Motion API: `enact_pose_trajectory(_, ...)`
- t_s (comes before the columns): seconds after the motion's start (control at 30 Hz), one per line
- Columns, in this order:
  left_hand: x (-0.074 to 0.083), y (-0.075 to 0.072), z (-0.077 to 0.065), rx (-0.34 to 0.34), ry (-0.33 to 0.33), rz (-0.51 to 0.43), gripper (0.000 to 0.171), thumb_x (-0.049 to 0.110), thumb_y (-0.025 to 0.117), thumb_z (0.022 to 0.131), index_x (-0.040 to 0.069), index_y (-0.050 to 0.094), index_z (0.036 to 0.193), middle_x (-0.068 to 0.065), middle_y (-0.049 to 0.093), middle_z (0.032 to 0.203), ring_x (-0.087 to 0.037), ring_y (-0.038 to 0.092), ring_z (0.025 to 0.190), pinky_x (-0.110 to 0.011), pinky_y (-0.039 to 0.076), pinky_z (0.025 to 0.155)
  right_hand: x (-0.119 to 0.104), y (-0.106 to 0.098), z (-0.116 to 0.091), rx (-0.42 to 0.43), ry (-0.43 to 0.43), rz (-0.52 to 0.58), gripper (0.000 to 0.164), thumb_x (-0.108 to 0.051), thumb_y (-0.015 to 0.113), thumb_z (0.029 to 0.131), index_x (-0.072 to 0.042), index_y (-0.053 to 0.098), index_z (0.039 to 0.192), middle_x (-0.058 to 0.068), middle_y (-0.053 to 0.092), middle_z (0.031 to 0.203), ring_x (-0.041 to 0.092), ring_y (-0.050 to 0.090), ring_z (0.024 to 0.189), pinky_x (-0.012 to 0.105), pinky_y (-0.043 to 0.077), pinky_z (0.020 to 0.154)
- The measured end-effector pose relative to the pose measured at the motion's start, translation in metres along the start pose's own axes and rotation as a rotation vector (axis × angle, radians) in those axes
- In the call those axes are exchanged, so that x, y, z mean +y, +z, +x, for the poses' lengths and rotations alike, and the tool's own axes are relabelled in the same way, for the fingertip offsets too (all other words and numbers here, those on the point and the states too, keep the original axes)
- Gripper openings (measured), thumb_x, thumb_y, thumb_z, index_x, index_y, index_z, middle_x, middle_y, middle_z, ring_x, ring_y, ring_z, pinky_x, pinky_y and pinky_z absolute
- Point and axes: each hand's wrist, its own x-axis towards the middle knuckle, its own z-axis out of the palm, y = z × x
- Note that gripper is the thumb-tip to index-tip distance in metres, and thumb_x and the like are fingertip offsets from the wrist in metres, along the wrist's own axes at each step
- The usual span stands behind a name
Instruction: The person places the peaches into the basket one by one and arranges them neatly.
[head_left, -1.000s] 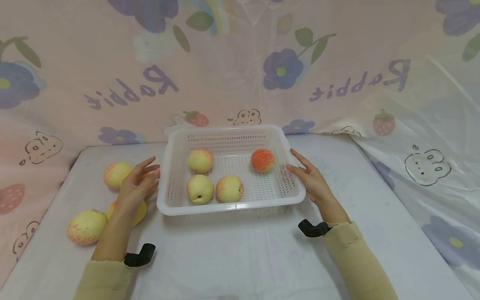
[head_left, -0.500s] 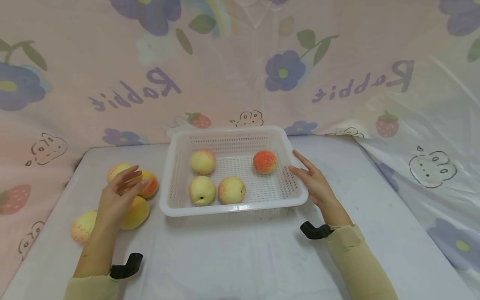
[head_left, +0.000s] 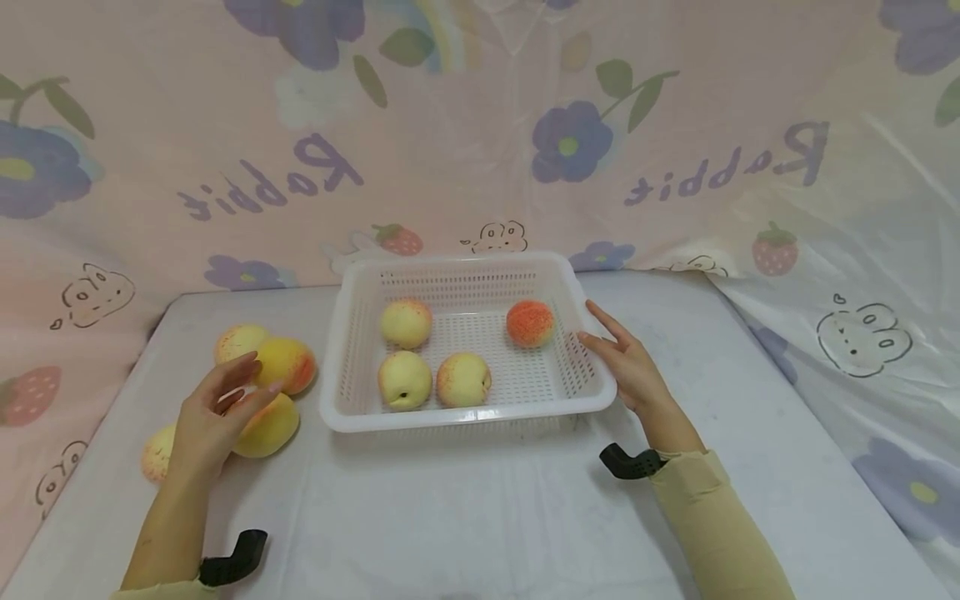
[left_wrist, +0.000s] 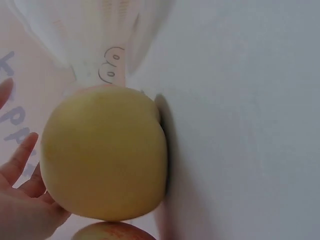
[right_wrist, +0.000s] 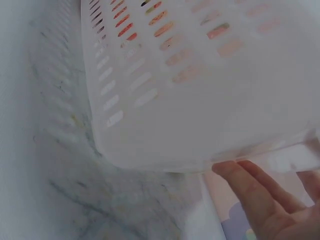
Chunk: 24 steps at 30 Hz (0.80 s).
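Peaches (head_left: 272,427) bunched on tabletop (head_left: 450,517) left of basket (head_left: 480,415), others inside. Left hand (head_left: 210,421) relaxed beside bunch, gripping nothing; right hand (head_left: 628,367) outstretched, touching basket's right side. Careless reach could roll peaches away; light contact might let basket slide.

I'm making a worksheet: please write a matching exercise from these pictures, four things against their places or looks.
1. basket
2. orange-red fruit
3. left hand
4. right hand

A. near the fruit outside the basket
B. at the basket's right rim
C. inside the basket, nearer its right end
D. white, with slotted walls

Pairs: 1-D, 2-C, 3-A, 4-B
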Motion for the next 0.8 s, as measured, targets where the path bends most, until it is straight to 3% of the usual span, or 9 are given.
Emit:
enact_pose_trajectory(0.27,-0.011,-0.005,-0.008,-0.044,-0.070,0.017,0.066,0.036,0.067,0.090,0.021,0.037,0.148,0.015,0.048,0.133,0.001,0.039,0.117,0.001,0.032,0.082,0.001,0.001,-0.001,0.002,-0.005,-0.003,0.064,-0.028,0.058,0.097,-0.034,0.026,0.152,0.029,0.041,0.142,0.018,0.064,0.103,0.038,0.056,0.079)
enact_pose_trajectory(0.47,-0.011,-0.005,-0.009,-0.112,-0.103,0.048,0.074,0.038,0.066,0.090,0.022,0.028,0.152,-0.008,0.034,0.151,-0.025,0.033,0.133,0.001,0.032,0.080,0.001,0.000,-0.001,0.019,0.004,-0.005,0.065,-0.030,0.060,0.095,-0.037,0.027,0.151,0.027,0.040,0.144,0.015,0.064,0.102,0.035,0.056,0.077)
enact_pose_trajectory(0.57,-0.011,-0.004,-0.009,-0.156,-0.103,0.075,0.081,0.039,0.067,0.089,0.018,0.023,0.153,-0.015,0.027,0.154,-0.034,0.028,0.137,-0.014,0.031,0.104,0.001,0.000,0.000,0.017,0.006,-0.004,0.065,-0.030,0.060,0.095,-0.038,0.027,0.151,0.027,0.040,0.144,0.015,0.064,0.103,0.036,0.056,0.077)
enact_pose_trajectory(0.63,-0.011,-0.003,-0.009,-0.186,-0.101,0.089,0.084,0.039,0.069,0.087,0.015,0.022,0.153,-0.018,0.024,0.156,-0.038,0.025,0.139,-0.036,0.027,0.114,0.002,0.000,0.001,0.014,0.003,-0.001,0.065,-0.030,0.060,0.095,-0.037,0.027,0.151,0.026,0.040,0.144,0.016,0.064,0.103,0.037,0.056,0.077)
enact_pose_trajectory(0.7,-0.013,-0.002,-0.009,-0.208,-0.106,0.084,0.086,0.038,0.071,0.086,0.012,0.023,0.152,-0.019,0.020,0.157,-0.041,0.021,0.140,-0.058,0.020,0.112,0.002,0.000,0.001,0.012,0.003,0.006,0.065,-0.030,0.060,0.095,-0.037,0.027,0.151,0.025,0.041,0.144,0.016,0.064,0.102,0.037,0.057,0.078)
enact_pose_trajectory(0.8,-0.015,-0.001,-0.008,-0.222,-0.117,0.086,0.086,0.037,0.073,0.084,0.011,0.026,0.151,-0.021,0.015,0.157,-0.046,0.016,0.141,-0.065,0.017,0.110,0.002,0.000,0.001,0.012,0.002,0.012,0.066,-0.030,0.060,0.095,-0.036,0.026,0.151,0.024,0.041,0.144,0.015,0.065,0.101,0.037,0.057,0.077)
